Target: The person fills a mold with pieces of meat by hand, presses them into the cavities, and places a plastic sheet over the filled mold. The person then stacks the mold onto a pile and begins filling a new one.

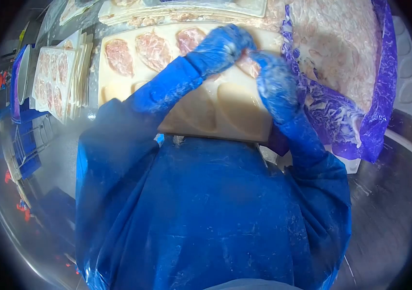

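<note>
Both my hands wear blue gloves smeared with pale residue. They meet over the upper right of a white moulded tray [177, 87] with rounded hollows. My left hand [228, 44] is closed, its fingertips at the upper end of a piece of raw meat [248, 65]. Closed at the other side of that piece is my right hand [277, 82]; its fingertips are slightly blurred. Flat pink meat pieces [119, 57] fill hollows along the tray's far row, one partly behind my left hand. The near-row hollows [239, 104] show bare.
To the right, a large mass of pale raw meat [341, 43] lies in purple plastic film [385, 96]. Stacked filled trays [53, 77] stand on the left, with more [182, 10] behind. Another moulded tray [406, 72] sits at the far right.
</note>
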The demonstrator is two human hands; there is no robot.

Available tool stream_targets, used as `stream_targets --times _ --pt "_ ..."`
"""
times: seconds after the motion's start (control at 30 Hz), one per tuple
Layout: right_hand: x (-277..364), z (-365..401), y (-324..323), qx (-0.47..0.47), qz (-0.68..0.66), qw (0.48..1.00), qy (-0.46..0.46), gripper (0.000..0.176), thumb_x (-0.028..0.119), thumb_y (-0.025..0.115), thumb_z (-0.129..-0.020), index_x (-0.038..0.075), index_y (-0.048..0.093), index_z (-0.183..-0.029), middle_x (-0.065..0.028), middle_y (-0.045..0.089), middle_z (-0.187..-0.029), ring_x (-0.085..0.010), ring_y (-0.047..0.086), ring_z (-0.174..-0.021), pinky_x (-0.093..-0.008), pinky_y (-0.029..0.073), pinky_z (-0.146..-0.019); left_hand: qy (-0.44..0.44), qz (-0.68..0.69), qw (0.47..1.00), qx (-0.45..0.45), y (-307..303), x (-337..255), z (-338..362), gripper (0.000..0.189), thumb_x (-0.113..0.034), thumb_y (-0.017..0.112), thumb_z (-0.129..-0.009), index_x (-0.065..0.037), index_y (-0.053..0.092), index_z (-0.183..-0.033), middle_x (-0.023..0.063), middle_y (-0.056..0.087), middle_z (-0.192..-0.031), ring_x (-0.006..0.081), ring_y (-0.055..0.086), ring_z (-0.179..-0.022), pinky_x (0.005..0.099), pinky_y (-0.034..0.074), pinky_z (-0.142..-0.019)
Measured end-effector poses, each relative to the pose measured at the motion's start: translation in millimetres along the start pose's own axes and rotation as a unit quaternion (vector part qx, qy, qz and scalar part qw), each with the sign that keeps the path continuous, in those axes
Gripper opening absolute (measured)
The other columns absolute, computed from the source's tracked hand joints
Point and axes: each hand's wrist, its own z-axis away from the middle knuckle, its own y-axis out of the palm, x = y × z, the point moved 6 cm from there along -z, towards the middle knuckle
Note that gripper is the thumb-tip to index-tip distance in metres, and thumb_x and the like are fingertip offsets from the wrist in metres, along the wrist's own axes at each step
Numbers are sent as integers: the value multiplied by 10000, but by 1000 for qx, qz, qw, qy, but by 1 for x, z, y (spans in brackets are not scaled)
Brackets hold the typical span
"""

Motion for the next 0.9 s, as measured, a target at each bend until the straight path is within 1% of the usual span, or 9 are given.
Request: stream_targets --times 0.2,0.3,0.4,0.47,0.5,0.63,0.73,0.77,0.9 --pt "-14 21 4 53 -14 993 -107 318 76 535 -838 103 634 -1139 -120 599 -1142 -323 563 -1048 -450 453 -946 68 -165 978 109 -7 20 1 280 -167 593 -797 -105 710 -1044 83 688 -1062 302 627 -997 400 510 -895" --pt "-13 10 4 103 5 995 -11 316 137 520 -871 81 638 -1158 -90 630 -1162 -257 552 -1148 -387 410 -1060 93 -194 973 90 -7 19 4 299 -172 560 -817 -123 715 -1068 64 688 -1081 285 618 -1033 384 487 -936" --pt "4 1 10 11 166 982 -86 271 118 508 -885 101 653 -1114 -85 630 -1132 -250 548 -1149 -388 387 -1082 19 -249 963 101 -3 26 9 318 -166 551 -825 -156 717 -1097 43 679 -1129 256 594 -1100 401 441 -999" --pt "-6 7 18 94 7 990 -107 320 112 582 -817 131 657 -1127 -78 601 -1181 -278 538 -1177 -426 414 -1062 -14 -312 943 113 -13 30 13 341 -165 543 -840 -184 714 -1135 26 667 -1174 237 569 -1148 426 403 -1038" --pt "-13 9 9 70 24 995 -60 236 123 507 -911 136 690 -1060 -37 637 -1173 -227 539 -1184 -400 341 -1124 -10 -315 943 109 -16 26 16 350 -168 559 -842 -188 707 -1159 24 657 -1197 251 555 -1173 450 388 -1055" --pt "1 9 -13 -20 -43 998 -35 238 103 507 -923 135 686 -1075 -34 631 -1199 -221 526 -1226 -408 336 -1136 -33 -348 937 -4 -5 6 21 324 -201 614 -840 -177 707 -1150 53 633 -1234 293 543 -1201 453 359 -1102" --pt "11 21 12 47 30 995 -81 236 96 523 -898 125 678 -1073 -47 621 -1178 -230 517 -1221 -408 342 -1131 -78 -305 949 -17 1 -4 26 318 -251 641 -864 -171 689 -1167 60 621 -1257 298 543 -1201 474 341 -1117" --pt "-19 37 27 65 -160 984 32 401 58 607 -744 103 666 -1138 -85 575 -1253 -289 502 -1232 -447 355 -1126 -82 -313 946 3 -3 -2 29 347 -287 653 -876 -167 661 -1202 63 600 -1294 306 530 -1220 512 318 -1127" --pt "-14 27 -42 33 -37 998 -35 339 69 610 -813 81 663 -1148 -97 622 -1133 -327 556 -1141 -451 425 -1046 -140 -347 927 30 0 -30 14 450 -338 627 -901 -97 609 -1280 152 516 -1414 347 433 -1350 556 240 -1168"
